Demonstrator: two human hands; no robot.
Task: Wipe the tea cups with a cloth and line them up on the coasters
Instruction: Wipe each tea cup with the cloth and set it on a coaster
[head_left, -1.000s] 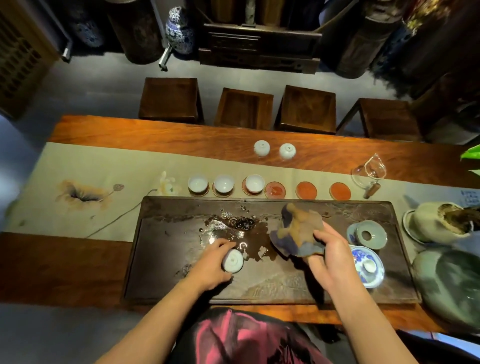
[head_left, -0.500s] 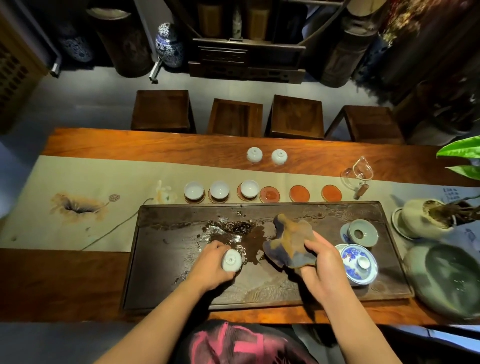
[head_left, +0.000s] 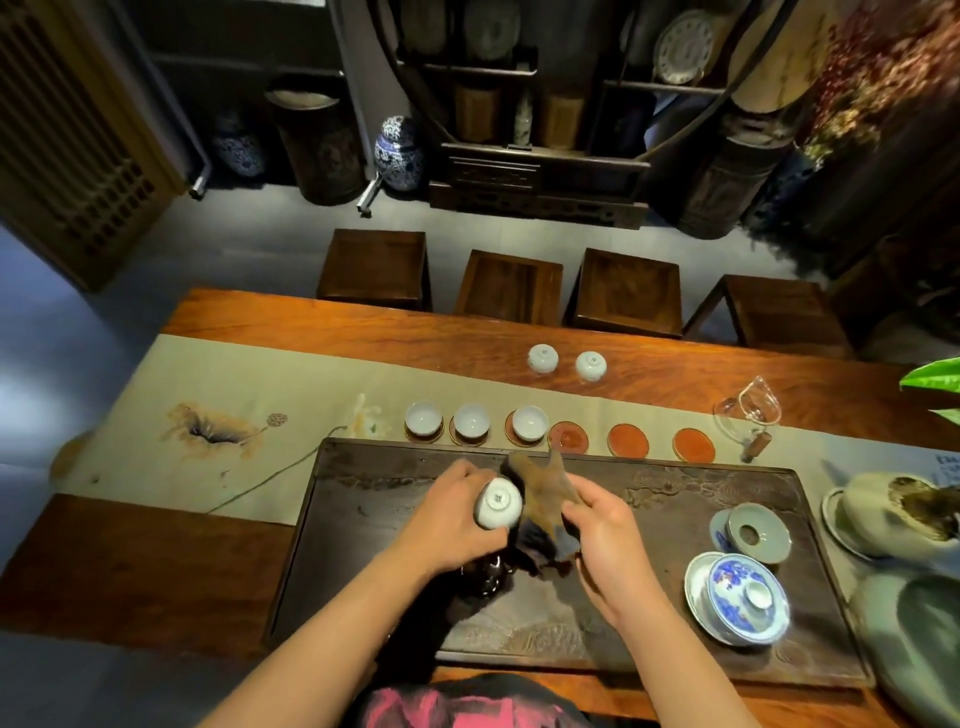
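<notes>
At the bottom centre of the frame, two bare forearms reach up over a dark carved tea tray. The left hand curls its fingers round a white tea cup, held tipped so its foot ring faces the camera. The right hand grips a brown, crumpled cloth, which lies against the cup's right side; the cup's mouth is turned away, so whether the cloth reaches inside is unclear. Cup and cloth sit at mid-frame, above the tray's centre.

At the lower right of the tray stands a blue-and-white lidded bowl on its saucer, with a pale green lid just above it.

Beyond the tray's far edge, on a beige runner, six round coasters form a row. The three left ones each carry an upright white cup; the three red coasters to the right are bare. A glass pitcher stands right of them.

Further up, on the bare wooden counter, two more cups rest upside down, side by side. Four dark wooden stools line the counter's far side.
</notes>
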